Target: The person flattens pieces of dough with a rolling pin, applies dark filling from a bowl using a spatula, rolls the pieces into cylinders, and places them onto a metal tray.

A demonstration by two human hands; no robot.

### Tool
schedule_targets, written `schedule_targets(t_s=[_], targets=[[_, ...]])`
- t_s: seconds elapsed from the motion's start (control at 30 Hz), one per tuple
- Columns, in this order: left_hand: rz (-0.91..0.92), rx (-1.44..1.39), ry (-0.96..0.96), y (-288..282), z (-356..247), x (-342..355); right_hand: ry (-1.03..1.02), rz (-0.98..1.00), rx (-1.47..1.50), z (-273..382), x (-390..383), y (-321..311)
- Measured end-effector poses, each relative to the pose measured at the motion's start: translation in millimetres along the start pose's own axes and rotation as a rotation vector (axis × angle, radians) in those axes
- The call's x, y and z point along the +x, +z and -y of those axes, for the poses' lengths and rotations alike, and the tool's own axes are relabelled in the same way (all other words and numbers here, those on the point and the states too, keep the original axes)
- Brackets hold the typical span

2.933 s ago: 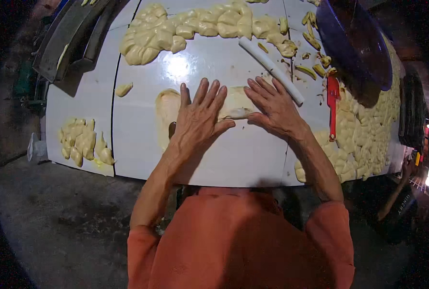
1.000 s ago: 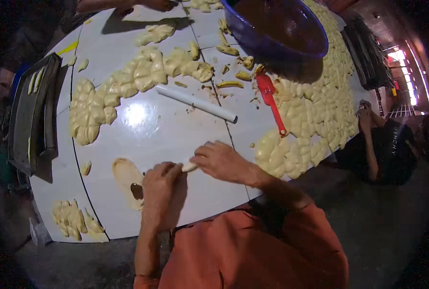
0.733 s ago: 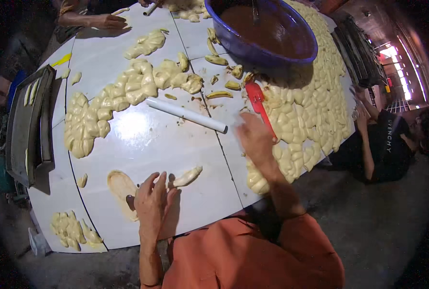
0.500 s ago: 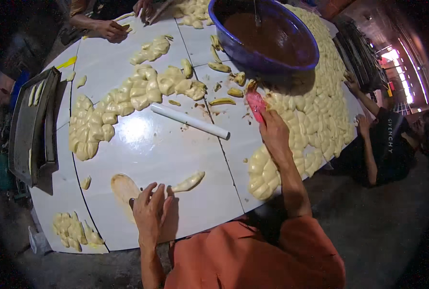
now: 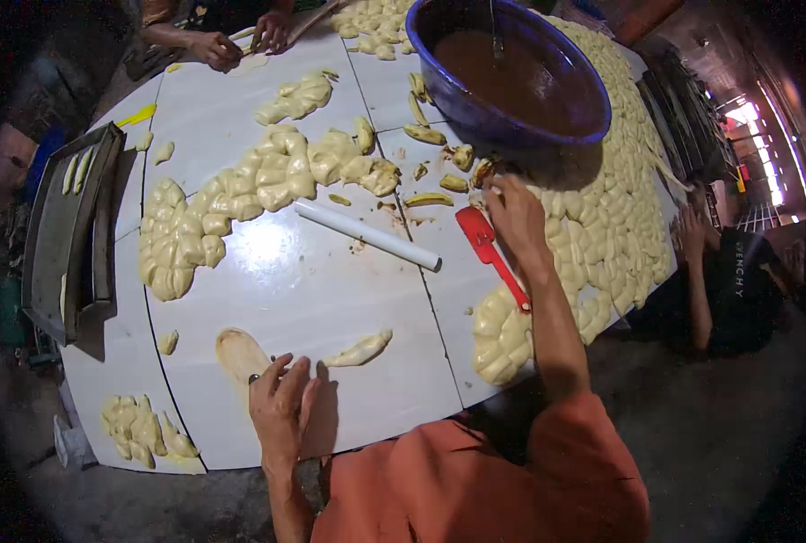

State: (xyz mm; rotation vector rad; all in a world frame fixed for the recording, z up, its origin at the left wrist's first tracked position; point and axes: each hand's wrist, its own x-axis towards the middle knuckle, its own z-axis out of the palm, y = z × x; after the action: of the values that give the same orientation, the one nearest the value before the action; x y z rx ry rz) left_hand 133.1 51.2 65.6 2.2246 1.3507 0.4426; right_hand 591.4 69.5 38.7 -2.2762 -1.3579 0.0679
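My right hand (image 5: 517,217) reaches toward the table beside the blue basin, its fingertips closed at a brown-smeared lump (image 5: 483,172). Just below that hand lies a red spatula (image 5: 486,244), its handle running under my wrist. On the near side, my left hand (image 5: 281,403) rests with fingers apart and slightly bent, holding nothing I can see. Its fingertips are by a flattened oval of pale dough (image 5: 240,353) with a small dark spot at its edge. To the right of that hand lies a long, tapered dough piece (image 5: 358,349).
A blue basin (image 5: 421,68) of brown filling stands at the back. Banana pieces (image 5: 428,199) and a white rolling pin (image 5: 367,233) lie mid-table. Dough lumps (image 5: 267,176) spread left, many more (image 5: 593,235) right. Metal trays (image 5: 104,235) sit left. Other people's hands (image 5: 218,50) work nearby.
My right hand has let go of the red spatula, which now lies on the table, and has moved up to the brown lump. My left hand stays by the flattened dough.
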Motion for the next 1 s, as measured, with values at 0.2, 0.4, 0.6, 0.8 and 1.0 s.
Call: schedule_targets(t_s=[0.2,0.4,0.6,0.8,1.0], targets=[[0.016,-0.038,-0.043,-9,5,-9,-0.296,0.062,-0.212,6,73,22],[-0.059,-0.005,0.0,-6,20,-20,-0.283,0.346,-0.219,11,99,19],[-0.076,-0.019,0.003,-12,21,-16,-0.158,0.418,-0.05,25,103,11],[-0.089,-0.042,0.022,-16,20,-12,0.025,0.359,0.394,21,91,-1],[-0.184,0.029,-0.05,-25,46,-40,0.227,0.356,0.614,87,53,-12]])
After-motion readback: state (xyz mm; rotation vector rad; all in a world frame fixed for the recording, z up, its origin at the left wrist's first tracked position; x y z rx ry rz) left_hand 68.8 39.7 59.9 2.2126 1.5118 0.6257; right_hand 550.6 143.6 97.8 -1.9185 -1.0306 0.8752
